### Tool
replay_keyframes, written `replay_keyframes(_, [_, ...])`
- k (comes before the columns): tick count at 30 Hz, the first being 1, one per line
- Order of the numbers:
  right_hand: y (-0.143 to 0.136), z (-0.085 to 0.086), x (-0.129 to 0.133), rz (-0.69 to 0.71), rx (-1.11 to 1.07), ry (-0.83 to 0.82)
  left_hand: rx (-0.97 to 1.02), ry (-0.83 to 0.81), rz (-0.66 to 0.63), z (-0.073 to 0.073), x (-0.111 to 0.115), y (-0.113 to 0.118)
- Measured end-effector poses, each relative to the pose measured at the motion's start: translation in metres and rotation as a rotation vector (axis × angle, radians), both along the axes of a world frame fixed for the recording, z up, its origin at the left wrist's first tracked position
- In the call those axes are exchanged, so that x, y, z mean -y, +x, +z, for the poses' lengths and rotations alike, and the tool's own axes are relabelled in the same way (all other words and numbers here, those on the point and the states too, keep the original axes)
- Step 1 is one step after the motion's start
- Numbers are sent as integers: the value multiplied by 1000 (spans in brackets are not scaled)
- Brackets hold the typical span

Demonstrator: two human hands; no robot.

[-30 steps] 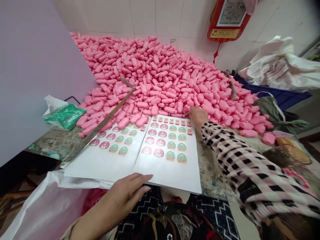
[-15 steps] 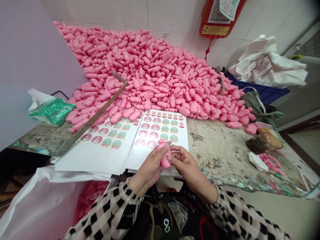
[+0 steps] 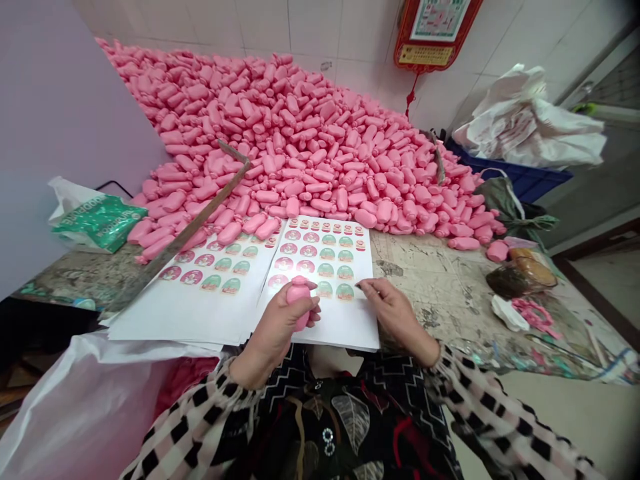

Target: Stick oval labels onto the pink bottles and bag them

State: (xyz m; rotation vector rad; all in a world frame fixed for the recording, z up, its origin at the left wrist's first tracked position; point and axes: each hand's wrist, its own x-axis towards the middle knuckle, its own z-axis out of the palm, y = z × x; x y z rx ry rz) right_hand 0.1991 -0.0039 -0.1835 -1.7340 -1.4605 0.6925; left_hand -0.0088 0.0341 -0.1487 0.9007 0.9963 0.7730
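Note:
My left hand (image 3: 280, 317) is wrapped round a small pink bottle (image 3: 299, 293), which stands nearly upright with its neck end up over the near part of a sticker sheet (image 3: 345, 327). At that sheet's right edge, my right hand (image 3: 395, 313) is closed in a pinch beside a green sticker (image 3: 345, 291). A small dark tip shows at its fingertips, too small to name. The sheet bears rows of pink and green rounded stickers and small red ones. Another sticker sheet (image 3: 185, 313) lies to its left.
A large heap of pink bottles (image 3: 300, 147) fills the back of the table. A wooden strip (image 3: 200, 220) crosses its left side. A green packet (image 3: 100, 223) lies at left, a jar (image 3: 520, 273) at right, a blue crate (image 3: 530, 183) behind, a white sack (image 3: 100, 400) below.
My hands have moved apart. The left has shifted left with the pink bottle, and the right has let go of the bottle and moved right to the sheet's edge.

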Motion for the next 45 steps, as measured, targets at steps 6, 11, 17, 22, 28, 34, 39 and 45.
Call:
replay_keyframes(6, [26,-4,-35,13,329,2,-403,195,-304,1,-4,-7])
replay_keyframes(11, [-11,0,-50,235,331,68,-422,375,-693,6,11,-21])
replay_keyframes(17, [-26,5,-47,209,355,15,-421,297,-655,12,24,-42])
replay_keyframes(22, [-32,12,-7,354,588,-28,-452,160,-359,4,24,-71])
replay_keyframes(28, [-51,2,31,537,755,-82,-372,-23,-363,-9,40,-95])
replay_keyframes(34, [-52,11,29,588,605,14,-276,7,-404,3,53,-91])
replay_keyframes(39, [-69,23,32,741,636,58,-148,-46,-282,11,52,-69])
replay_keyframes(45, [-67,37,30,841,428,116,-267,-124,64,7,51,-59])
